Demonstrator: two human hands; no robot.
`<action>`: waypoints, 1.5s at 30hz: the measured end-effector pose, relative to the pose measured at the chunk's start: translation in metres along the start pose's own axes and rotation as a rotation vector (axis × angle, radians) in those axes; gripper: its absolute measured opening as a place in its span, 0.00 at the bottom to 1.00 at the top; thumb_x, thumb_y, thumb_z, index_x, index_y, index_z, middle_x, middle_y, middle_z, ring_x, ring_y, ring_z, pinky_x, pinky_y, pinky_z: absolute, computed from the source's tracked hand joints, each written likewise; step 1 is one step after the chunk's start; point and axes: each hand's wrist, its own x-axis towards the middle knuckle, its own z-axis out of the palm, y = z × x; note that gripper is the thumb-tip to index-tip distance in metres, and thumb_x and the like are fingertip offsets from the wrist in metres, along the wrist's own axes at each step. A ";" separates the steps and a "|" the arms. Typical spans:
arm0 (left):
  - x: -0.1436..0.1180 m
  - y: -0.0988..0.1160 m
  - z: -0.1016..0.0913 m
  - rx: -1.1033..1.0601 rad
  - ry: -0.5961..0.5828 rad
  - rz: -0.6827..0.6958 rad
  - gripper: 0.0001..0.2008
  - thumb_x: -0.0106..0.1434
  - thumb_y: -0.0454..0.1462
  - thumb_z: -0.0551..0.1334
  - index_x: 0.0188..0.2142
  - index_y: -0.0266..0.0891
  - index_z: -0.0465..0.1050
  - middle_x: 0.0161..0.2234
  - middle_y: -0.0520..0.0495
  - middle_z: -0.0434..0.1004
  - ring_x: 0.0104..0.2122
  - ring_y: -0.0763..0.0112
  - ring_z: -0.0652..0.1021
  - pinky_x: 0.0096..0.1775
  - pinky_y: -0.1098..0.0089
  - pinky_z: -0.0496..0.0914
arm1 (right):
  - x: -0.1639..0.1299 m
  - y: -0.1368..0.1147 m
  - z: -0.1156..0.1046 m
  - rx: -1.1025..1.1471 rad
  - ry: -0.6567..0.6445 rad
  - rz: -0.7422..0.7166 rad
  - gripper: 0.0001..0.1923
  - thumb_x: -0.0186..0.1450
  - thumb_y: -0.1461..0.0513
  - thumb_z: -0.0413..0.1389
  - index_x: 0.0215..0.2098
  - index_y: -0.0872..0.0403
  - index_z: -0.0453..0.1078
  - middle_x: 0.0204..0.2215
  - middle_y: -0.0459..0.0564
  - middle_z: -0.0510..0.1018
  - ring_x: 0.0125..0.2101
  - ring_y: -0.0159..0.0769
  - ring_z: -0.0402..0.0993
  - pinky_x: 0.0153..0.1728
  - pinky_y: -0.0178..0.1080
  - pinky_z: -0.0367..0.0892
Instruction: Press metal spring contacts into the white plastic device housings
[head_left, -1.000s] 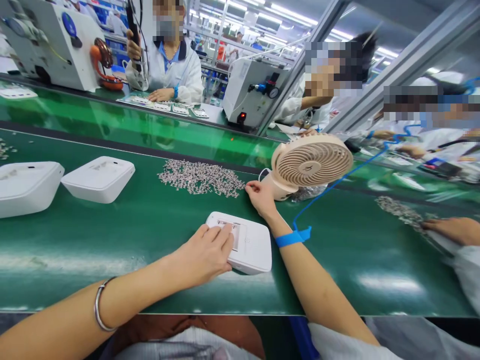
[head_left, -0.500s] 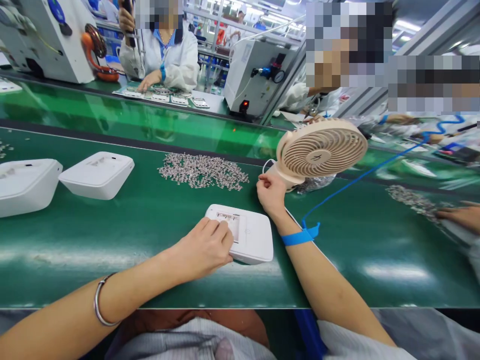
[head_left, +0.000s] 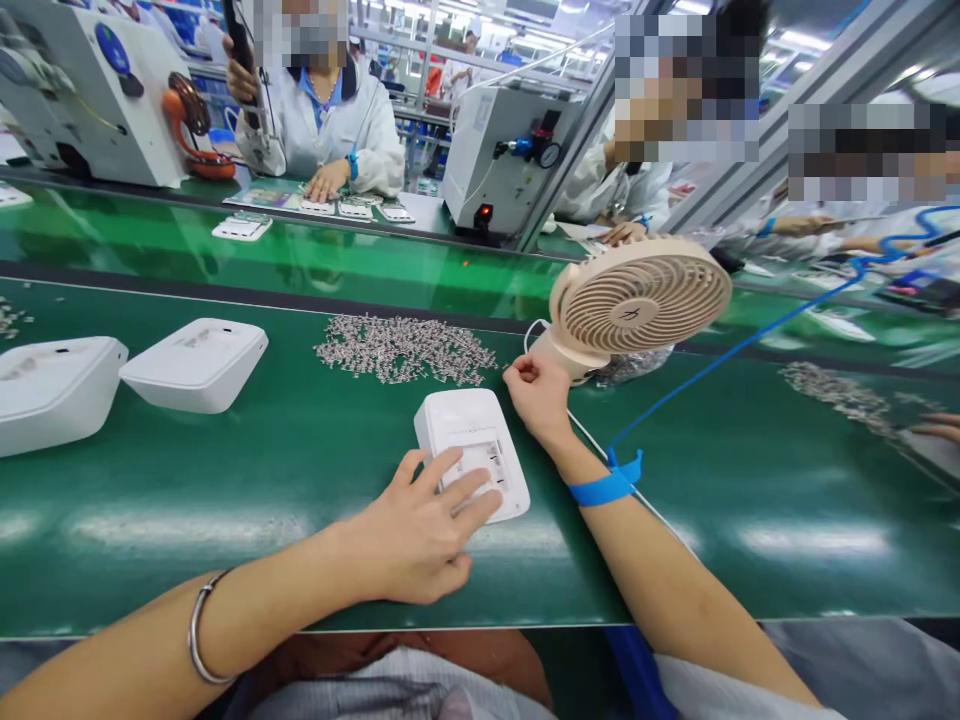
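A white plastic housing [head_left: 469, 408] with a rectangular recess lies on the green work surface in front of me. My left hand [head_left: 427, 525] reaches over its near side, fingers spread across the recess area. Beyond the housing is a heap of small metal pieces [head_left: 405, 348]. At the heap's right end, beside the beige fan [head_left: 641, 312], my right hand [head_left: 541, 398] has thumb and fingers pinched together. Whatever sits in that pinch, if anything, is too small to make out. A blue wrist strap [head_left: 604, 487] circles my right wrist.
Two more white housings, one nearer [head_left: 199, 370] and one cut by the left edge [head_left: 56, 395], rest at left. A blue coiled cord [head_left: 735, 355] runs off to the right. Across the green barrier, a co-worker's hand [head_left: 328, 182] lies by white parts. Another hand shows far right.
The white housing has turned, its recess going from the left part to the near right part. My left fingers have gone from curled to spread. The right hand stays pinched.
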 end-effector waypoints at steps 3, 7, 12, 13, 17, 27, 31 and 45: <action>0.002 0.000 0.003 0.181 -0.008 -0.101 0.19 0.63 0.38 0.55 0.52 0.34 0.63 0.54 0.39 0.63 0.53 0.57 0.63 0.46 0.63 0.59 | -0.011 -0.015 -0.004 0.105 -0.049 0.008 0.03 0.51 0.63 0.51 0.21 0.54 0.63 0.17 0.43 0.67 0.19 0.32 0.64 0.23 0.34 0.60; 0.006 0.000 0.003 0.406 0.025 -0.255 0.23 0.62 0.44 0.59 0.50 0.27 0.66 0.42 0.36 0.71 0.37 0.62 0.71 0.36 0.67 0.63 | -0.037 -0.049 -0.009 0.358 -0.204 0.018 0.07 0.52 0.59 0.55 0.24 0.55 0.68 0.21 0.45 0.70 0.23 0.32 0.65 0.24 0.34 0.62; 0.005 0.003 0.002 0.441 0.039 -0.231 0.25 0.61 0.45 0.59 0.48 0.23 0.69 0.41 0.35 0.72 0.36 0.62 0.71 0.35 0.67 0.64 | -0.064 -0.068 -0.002 0.438 -0.455 -0.101 0.06 0.54 0.59 0.55 0.23 0.53 0.69 0.27 0.47 0.71 0.29 0.35 0.66 0.29 0.36 0.62; 0.004 0.004 0.001 0.442 0.031 -0.224 0.24 0.62 0.44 0.58 0.49 0.23 0.68 0.42 0.35 0.72 0.36 0.62 0.71 0.36 0.67 0.64 | -0.067 -0.068 0.000 0.441 -0.484 -0.125 0.06 0.54 0.60 0.56 0.23 0.53 0.70 0.29 0.48 0.71 0.32 0.36 0.67 0.30 0.37 0.62; 0.003 0.008 0.002 0.449 0.012 -0.225 0.20 0.64 0.40 0.55 0.50 0.25 0.68 0.44 0.36 0.72 0.37 0.63 0.71 0.38 0.66 0.64 | -0.070 -0.064 0.005 0.435 -0.559 -0.144 0.05 0.56 0.61 0.56 0.25 0.53 0.72 0.36 0.50 0.71 0.35 0.37 0.68 0.31 0.37 0.62; 0.004 0.014 0.005 0.479 0.067 -0.363 0.23 0.60 0.45 0.60 0.44 0.25 0.72 0.44 0.34 0.73 0.41 0.57 0.73 0.41 0.64 0.67 | -0.074 -0.066 0.005 0.372 -0.547 -0.246 0.05 0.59 0.63 0.52 0.27 0.53 0.69 0.32 0.49 0.71 0.33 0.35 0.68 0.30 0.36 0.61; 0.004 0.014 0.003 0.496 0.055 -0.365 0.22 0.61 0.44 0.59 0.45 0.26 0.72 0.47 0.33 0.71 0.41 0.58 0.73 0.41 0.65 0.67 | -0.079 -0.068 0.008 0.282 -0.439 -0.325 0.05 0.60 0.65 0.50 0.26 0.53 0.66 0.31 0.49 0.70 0.32 0.36 0.67 0.32 0.38 0.63; 0.004 0.012 0.004 0.526 0.104 -0.365 0.19 0.65 0.40 0.52 0.45 0.27 0.73 0.46 0.35 0.72 0.42 0.61 0.74 0.41 0.66 0.67 | -0.100 -0.060 -0.004 0.061 -0.378 -0.507 0.11 0.67 0.65 0.47 0.41 0.54 0.71 0.47 0.57 0.71 0.48 0.43 0.67 0.47 0.46 0.66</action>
